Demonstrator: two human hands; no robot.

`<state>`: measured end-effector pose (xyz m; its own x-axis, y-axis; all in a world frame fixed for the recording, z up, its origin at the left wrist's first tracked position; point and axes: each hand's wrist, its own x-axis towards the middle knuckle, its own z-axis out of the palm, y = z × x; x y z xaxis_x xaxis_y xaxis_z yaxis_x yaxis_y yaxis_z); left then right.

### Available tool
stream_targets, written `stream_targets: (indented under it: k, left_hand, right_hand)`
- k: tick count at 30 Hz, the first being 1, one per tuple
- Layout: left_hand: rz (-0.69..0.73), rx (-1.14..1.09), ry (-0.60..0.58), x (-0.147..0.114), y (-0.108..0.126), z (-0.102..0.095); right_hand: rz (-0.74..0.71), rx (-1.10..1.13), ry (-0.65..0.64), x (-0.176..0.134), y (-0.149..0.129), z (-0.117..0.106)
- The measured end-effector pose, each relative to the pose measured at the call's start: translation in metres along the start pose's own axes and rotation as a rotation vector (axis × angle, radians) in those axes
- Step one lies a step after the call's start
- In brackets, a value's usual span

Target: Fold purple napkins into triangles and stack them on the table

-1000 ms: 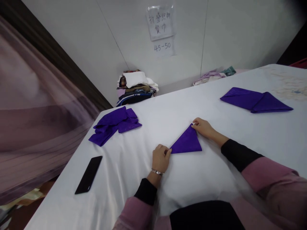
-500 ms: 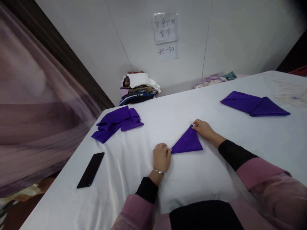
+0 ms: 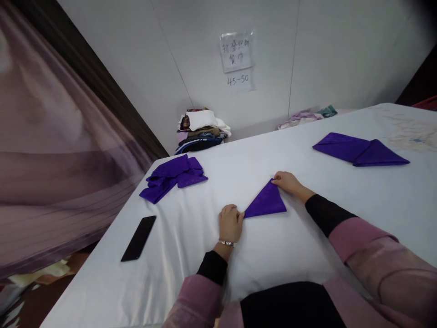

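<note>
pinching folded purple cloth triangle (image 3: 268, 201): left hand (image 3: 231, 223) left corner, right hand (image 3: 287, 182) top corner; likely light, soft, best held there.

The view's left edge crops the pink drape (image 3: 68, 136), and the table (image 3: 235, 159) hides the base of the clothes stack (image 3: 202, 120).

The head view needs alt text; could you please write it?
The left hand and right hand hold two corners of a triangular folded purple cloth on a white-covered table. A loose heap of purple cloth and a flat black rectangular object lie left; a larger folded purple cloth lies right.
</note>
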<state>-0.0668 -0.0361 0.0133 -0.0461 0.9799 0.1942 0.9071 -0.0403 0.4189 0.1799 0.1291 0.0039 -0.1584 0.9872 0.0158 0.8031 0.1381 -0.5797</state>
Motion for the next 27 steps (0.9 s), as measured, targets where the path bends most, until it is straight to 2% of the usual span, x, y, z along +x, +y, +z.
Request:
stream_targets:
  k: [5,8,11,14,16,19,22,27]
  left_hand:
    - [-0.043,0.029,-0.009,0.0,-0.002,-0.006]
    - [-0.018,0.039,0.03,0.008,0.01,-0.01]
    - [0.168,0.04,0.017,0.019,0.037,-0.006]
    - [0.374,0.087,-0.097,0.03,0.063,0.011]
    - [0.415,0.137,-0.194,0.035,0.07,0.025]
    - [0.409,0.199,-0.284,0.038,0.067,0.042]
    - [0.422,0.235,-0.268,0.039,0.06,0.049]
    - [0.425,0.252,-0.258,0.041,0.057,0.05]
  right_hand:
    - [0.011,-0.016,-0.007,0.001,-0.003,-0.001]
    - [0.024,-0.027,-0.009,0.001,-0.005,-0.002]
    - [0.03,-0.048,-0.012,0.001,-0.007,-0.003]
    - [0.021,-0.08,-0.02,0.002,-0.007,-0.004]
    - [0.014,-0.099,-0.024,0.002,-0.008,-0.005]
    - [0.023,-0.123,-0.024,0.002,-0.01,-0.006]
    - [0.043,-0.143,-0.019,0.002,-0.014,-0.008]
    - [0.065,-0.162,0.002,0.001,-0.02,-0.015]
